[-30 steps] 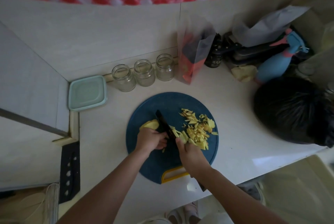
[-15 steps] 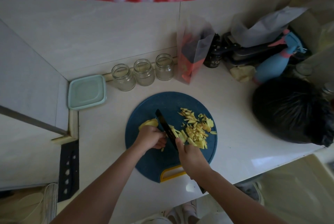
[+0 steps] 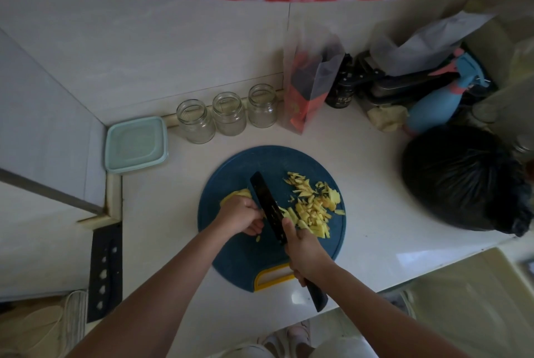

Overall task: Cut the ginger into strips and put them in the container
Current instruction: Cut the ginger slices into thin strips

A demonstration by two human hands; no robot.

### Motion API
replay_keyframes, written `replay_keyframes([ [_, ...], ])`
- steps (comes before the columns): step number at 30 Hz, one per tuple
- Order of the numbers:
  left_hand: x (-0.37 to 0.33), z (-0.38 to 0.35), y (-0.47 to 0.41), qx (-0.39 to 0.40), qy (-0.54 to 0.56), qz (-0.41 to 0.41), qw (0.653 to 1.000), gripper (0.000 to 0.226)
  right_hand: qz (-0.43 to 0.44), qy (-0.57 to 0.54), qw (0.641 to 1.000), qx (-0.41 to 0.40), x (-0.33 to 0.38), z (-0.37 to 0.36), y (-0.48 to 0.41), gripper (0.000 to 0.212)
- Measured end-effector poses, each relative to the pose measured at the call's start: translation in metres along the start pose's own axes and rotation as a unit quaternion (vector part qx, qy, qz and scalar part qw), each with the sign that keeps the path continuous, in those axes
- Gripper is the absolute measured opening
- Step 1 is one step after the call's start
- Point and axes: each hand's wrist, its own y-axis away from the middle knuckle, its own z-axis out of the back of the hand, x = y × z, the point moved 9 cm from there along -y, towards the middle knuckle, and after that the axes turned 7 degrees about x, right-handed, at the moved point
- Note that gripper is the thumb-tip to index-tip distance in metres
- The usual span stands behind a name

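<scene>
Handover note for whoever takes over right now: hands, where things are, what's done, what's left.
Left hand holds the uncut ginger piece down on the blue cutting board.
Right hand grips the black knife, with the blade beside the left fingers.
Done: a pile of ginger strips lies on the board, right of the blade.
Left: slice the held piece, then move all strips into the pale green container at the counter's back left. Its lid looks on.

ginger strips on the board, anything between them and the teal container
Yes: the blade of the knife and the left hand holding the uncut ginger lie between the strips and the teal container, whose lid looks to be on.
</scene>
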Motion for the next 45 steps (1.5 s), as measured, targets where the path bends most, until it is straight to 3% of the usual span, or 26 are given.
replay_keyframes([
  [12,0.002,0.0,-0.005,0.006,-0.004,0.021,1.0,0.011,0.015,0.084,0.996,-0.023,0.008,0.003,-0.003,0.061],
  [18,0.003,-0.001,-0.008,0.017,0.0,0.051,0.999,0.012,-0.017,0.037,0.999,-0.001,0.004,0.001,-0.006,0.053],
  [25,-0.002,0.0,-0.008,0.027,0.002,0.07,0.997,0.015,0.02,0.046,0.998,-0.04,0.012,0.003,-0.017,0.054],
  [35,-0.007,0.001,-0.005,0.011,-0.052,0.089,0.995,0.025,0.062,0.13,0.985,-0.091,0.044,0.004,-0.037,0.051],
  [40,-0.002,0.005,-0.005,0.004,-0.107,0.099,0.989,0.023,0.046,0.096,0.99,-0.096,0.028,0.02,-0.027,0.057],
  [43,-0.005,0.011,-0.004,-0.027,-0.122,0.063,0.99,0.028,0.029,0.059,0.993,-0.099,0.006,0.033,-0.013,0.058],
  [45,-0.011,0.007,-0.001,-0.039,-0.075,0.027,0.996,0.022,0.032,0.044,0.994,-0.097,0.001,0.038,-0.007,0.06],
])
